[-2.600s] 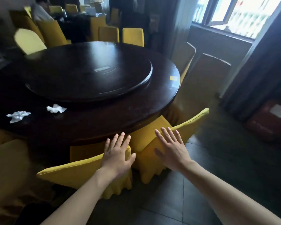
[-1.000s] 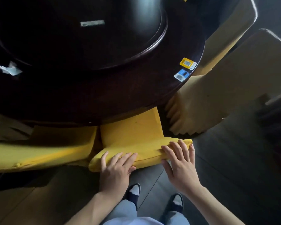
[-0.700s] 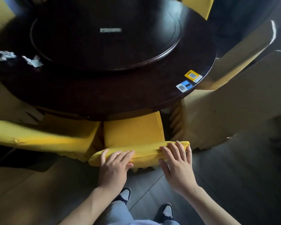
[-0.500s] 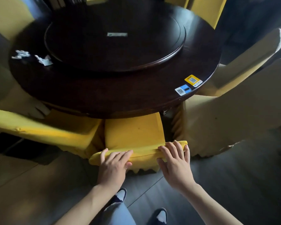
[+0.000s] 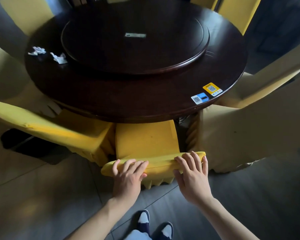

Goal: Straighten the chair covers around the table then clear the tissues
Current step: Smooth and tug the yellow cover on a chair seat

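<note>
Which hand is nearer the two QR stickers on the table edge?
Right. The right hand rests on the chair-back cover almost directly below the QR stickers; the left hand rests further left.

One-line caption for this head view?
Both hands, left and right, rest on the yellow fabric chair cover; two crumpled white tissues lie on the dark round wooden table.
</note>
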